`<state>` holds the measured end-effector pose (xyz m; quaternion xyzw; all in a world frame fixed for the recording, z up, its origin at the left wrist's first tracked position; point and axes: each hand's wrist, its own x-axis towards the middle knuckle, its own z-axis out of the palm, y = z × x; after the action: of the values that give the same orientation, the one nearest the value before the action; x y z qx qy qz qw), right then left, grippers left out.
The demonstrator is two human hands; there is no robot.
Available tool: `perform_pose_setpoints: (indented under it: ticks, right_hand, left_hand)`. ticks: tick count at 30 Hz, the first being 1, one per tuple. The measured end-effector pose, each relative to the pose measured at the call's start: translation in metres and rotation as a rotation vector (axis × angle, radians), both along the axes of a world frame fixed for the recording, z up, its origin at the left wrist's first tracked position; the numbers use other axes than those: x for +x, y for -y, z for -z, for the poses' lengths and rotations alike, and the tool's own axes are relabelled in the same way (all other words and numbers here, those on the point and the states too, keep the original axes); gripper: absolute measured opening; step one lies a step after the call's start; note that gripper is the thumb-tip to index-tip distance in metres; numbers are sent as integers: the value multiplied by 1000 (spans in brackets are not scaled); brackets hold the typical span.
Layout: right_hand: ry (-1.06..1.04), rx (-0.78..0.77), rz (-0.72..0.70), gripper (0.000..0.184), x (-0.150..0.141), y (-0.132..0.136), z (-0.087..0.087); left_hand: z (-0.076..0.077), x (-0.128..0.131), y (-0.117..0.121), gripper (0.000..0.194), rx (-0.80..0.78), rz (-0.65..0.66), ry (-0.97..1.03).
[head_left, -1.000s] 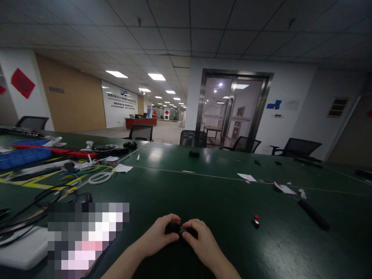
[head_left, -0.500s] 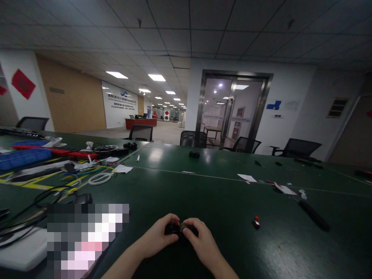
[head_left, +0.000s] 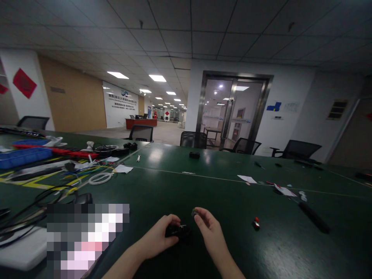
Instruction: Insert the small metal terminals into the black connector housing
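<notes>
My left hand (head_left: pixel 162 236) is closed around a small black object (head_left: pixel 181 231) low on the table, thumb on the near side and fingers on the far side. The object's kind is too dark to make out; a bright, perhaps metal, bit shows on its top. My right hand (head_left: pixel 207 228) is just to the right and apart from it, pinching a tiny greyish piece (head_left: pixel 195 212) between thumb and forefinger. Further right lies a small red and dark item (head_left: pixel 256 223), touched by neither hand.
A black-handled tool (head_left: pixel 314 217) and white papers (head_left: pixel 285 190) lie to the right on the green table (head_left: pixel 221 193). Cables, a coiled white cord (head_left: pixel 100 178) and blue trays (head_left: pixel 26 157) crowd the left. A small black block (head_left: pixel 194 155) stands at the far side.
My right hand has drawn away from the black object, up and to the right, with the tiny piece in its fingertips. My left hand has stayed in place.
</notes>
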<state>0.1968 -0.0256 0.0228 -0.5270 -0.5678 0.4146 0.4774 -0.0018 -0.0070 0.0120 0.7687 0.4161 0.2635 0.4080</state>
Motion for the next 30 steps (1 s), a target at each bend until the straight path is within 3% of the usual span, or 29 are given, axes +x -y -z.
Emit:
perform_pose_setpoints:
  ticks: [7,13,22,30]
  right_hand:
    - [-173,49,129,45,10,-5,1]
    - [-197,27,190,44,14,-4,-2]
    - [-287,77,318,50,16,-10,8]
    - [-337,57,296,45,17,-11,12]
  left_hand:
    - [5,-4,-2,48,82,-29,-109]
    - [1,-3,-1,36,200,4,-187]
    - [-8,-2,2,36,143,22,-208]
    - [-14,-4,4,38,79,39,-211]
